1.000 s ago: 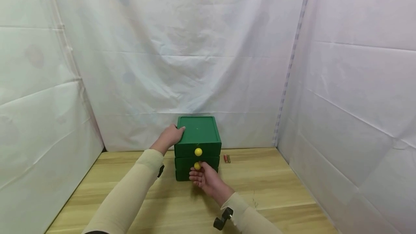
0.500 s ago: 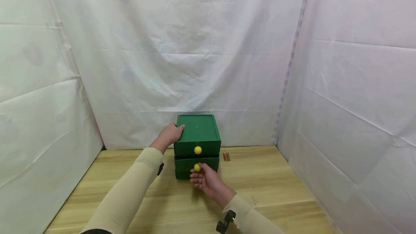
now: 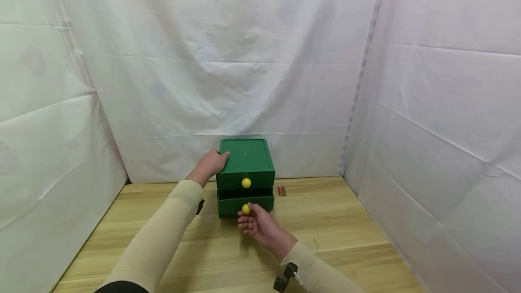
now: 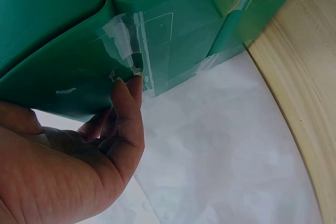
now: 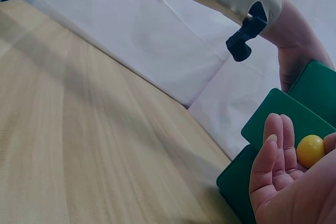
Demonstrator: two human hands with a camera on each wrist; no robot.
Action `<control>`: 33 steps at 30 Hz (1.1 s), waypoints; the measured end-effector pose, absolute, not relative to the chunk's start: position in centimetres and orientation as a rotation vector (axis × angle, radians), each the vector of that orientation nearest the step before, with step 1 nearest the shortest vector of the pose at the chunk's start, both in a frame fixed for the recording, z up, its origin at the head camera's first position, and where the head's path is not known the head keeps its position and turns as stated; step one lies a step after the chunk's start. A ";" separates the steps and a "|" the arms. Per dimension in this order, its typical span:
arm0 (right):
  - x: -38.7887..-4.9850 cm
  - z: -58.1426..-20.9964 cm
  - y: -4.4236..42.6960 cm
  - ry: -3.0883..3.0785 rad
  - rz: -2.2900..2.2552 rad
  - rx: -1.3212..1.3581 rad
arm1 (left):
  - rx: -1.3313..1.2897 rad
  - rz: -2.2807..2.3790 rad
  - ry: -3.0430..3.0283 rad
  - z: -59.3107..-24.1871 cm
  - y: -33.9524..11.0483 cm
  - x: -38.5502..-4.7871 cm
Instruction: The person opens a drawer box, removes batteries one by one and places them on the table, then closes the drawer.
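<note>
Gripping the green cabinet (image 3: 249,153) in left fingers (image 4: 127,106), seemingly to brace it on the desk (image 3: 333,211); pinching the lower yellow knob (image 3: 246,209) in right fingers (image 5: 264,162), apparently as handle for the part-open lower drawer (image 3: 229,206).

Both arms in play, stretched up from the bottom edge of the head view! The left forearm (image 3: 156,232), sleeved in cream, cuts a long diagonal from lower left towards the centre, and past a bare left wrist (image 3: 196,177) there's the left hand (image 3: 212,162) in a grip, thumb showing on its right. Over to the left wrist view: that hand fills the lower left, fingers bent, tips upward. And the right forearm (image 3: 323,274), slanting from the lower right, ends in the right hand (image 3: 263,227) just below centre: thumb on top in a pinch, lower fingers loosely curved. Right wrist view, bottom right corner: palm showing, fingers up, thumb clipped by the edge.
</note>
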State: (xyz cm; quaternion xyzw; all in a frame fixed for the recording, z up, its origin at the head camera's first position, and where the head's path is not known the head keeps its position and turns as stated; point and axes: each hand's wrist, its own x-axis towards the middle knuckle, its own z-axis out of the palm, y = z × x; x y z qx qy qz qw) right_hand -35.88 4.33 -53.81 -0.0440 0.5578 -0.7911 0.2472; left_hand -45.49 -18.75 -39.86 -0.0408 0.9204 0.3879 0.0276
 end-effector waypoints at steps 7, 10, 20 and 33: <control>-35.0 -53.7 4.8 1.520 -2.125 -0.115 | -0.120 1.193 2.837 -40.1 -18.6 -45.4; -34.7 -53.6 5.0 1.520 -2.111 -0.119 | -0.124 1.189 2.837 -40.1 -18.5 -45.3; -34.0 -53.5 5.2 1.524 -2.094 -0.121 | -0.120 1.206 2.833 -40.2 -18.5 -44.9; -33.2 -53.5 5.5 1.517 -2.062 -0.137 | -0.106 1.217 2.849 -40.1 -18.5 -44.7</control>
